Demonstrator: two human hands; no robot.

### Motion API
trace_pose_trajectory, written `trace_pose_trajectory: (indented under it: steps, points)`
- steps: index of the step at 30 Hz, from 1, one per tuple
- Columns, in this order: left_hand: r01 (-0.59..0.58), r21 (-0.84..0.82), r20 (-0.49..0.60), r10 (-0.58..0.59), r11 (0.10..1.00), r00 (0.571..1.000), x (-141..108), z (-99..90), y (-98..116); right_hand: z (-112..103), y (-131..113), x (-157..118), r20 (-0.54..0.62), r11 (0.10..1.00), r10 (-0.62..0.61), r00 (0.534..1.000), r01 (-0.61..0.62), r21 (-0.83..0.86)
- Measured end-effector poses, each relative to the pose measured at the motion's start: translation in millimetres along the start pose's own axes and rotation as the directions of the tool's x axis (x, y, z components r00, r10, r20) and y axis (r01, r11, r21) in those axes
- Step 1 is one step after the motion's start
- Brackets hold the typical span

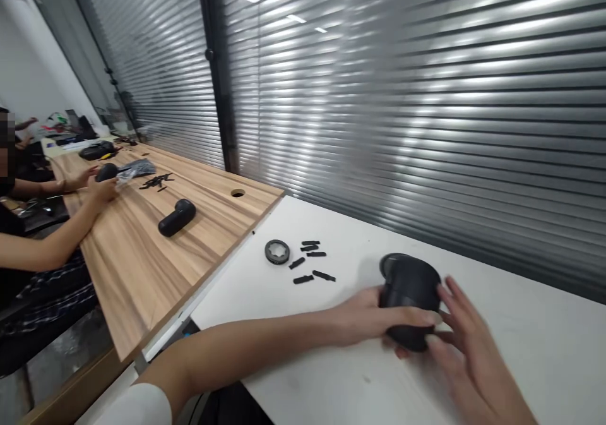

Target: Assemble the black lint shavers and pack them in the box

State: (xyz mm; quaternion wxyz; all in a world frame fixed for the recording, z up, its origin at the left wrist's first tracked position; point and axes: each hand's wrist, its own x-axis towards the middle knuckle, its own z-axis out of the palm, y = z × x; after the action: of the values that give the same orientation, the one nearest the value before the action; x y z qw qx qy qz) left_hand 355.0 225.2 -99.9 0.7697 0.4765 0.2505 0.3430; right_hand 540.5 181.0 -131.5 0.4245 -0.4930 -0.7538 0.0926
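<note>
Gripping a black cylinder (pixel 414 286) over the white table (pixel 530 305), the left hand (pixel 364 317) in the head view has its thumb across the front and its other fingers behind, clamped on it. The right hand (pixel 466 343) is at the cylinder's right side, fingers spread apart; blur hides whether they press on it. A round black rim (pixel 389 262) shows behind the cylinder's upper left; I cannot tell whether it is joined. The left forearm (pixel 265 349) covers part of the table's near side.

To the left lie a dark ring (pixel 267 256) with a star-shaped opening and six flat black strips (pixel 303 280). Across the seam, a wood-grained table (pixel 218 235) bears a smooth, bent black tool (pixel 177 218), a heap of dark pieces (pixel 157 182) and a crinkled plastic bag (pixel 137 168), near a co-worker's hands (pixel 101 189) around a rounded black object (pixel 106 172). Shiny, ridged shutters (pixel 402 96) rise behind, split by a dark post (pixel 215 77).
</note>
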Motion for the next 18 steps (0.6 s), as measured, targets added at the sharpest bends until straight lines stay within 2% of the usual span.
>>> trace_pose_trajectory:
  steps: [4, 7, 10, 13, 18]
  points:
    - [0.027, -0.118, -0.032, -0.031, 0.993, 0.999, -1.1, 6.1, -0.7, -1.3, -11.3, -3.3, 0.078, 1.000, 0.005, 0.997, -0.003, -0.020]
    - [0.009, -0.192, -0.058, -0.021, 0.981, 0.998, -5.6, 10.6, 1.0, -3.6, -16.0, -7.0, 0.122, 0.998, 0.067, 0.990, -0.066, -0.016]
    - [0.040, -0.184, -0.060, -0.052, 0.982, 0.997, -10.7, 12.7, 4.6, -4.0, -15.8, -9.8, 0.158, 0.989, 0.132, 0.979, -0.140, 0.042]
    - [0.063, -0.156, -0.068, -0.074, 0.986, 0.995, -12.8, 11.4, 5.9, -2.0, -12.7, -10.7, 0.176, 0.979, 0.118, 0.977, -0.144, 0.143]
    - [0.025, -0.129, -0.026, -0.029, 0.991, 0.999, -11.8, 5.7, 0.0, 2.5, -11.1, -10.7, 0.180, 0.950, 0.110, 0.977, -0.157, 0.269]
